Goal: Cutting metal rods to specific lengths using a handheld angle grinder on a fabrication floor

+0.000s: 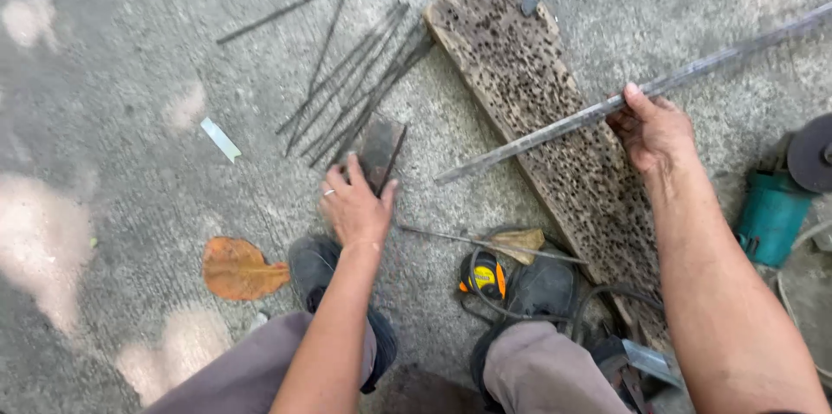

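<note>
Crouching over a concrete floor [113, 119], with the right hand [654, 128] closed around a long metal angle bar [607, 106] and the left hand [355, 206] laid on a small dark metal block [381, 149]. Right grip: narrow, wrapped on the bar near its middle, thumb on top. Left grip: half-open, fingers and thumb on the block's near end, pressing more than clasping; cannot tell whether actually lifted. Bar running slantwise from upper right down to a free tip just right of the block, crossing above a pitted wooden plank [546, 110]. Judged stiff and fairly heavy for its length, liable to swing at the far end if held off-centre; edges likely sharp, so best taken on the flat faces close to the balance point. Block judged dense and rigid, rough enough not to slip; best taken by its two long sides. Just beyond the block, a loose fan of thin steel rods [360, 84], light and springy, apt to roll. Near the shoes, a yellow tape measure [485, 277], a dry leaf [238, 268], and at far right a green angle grinder [776, 206].
</note>
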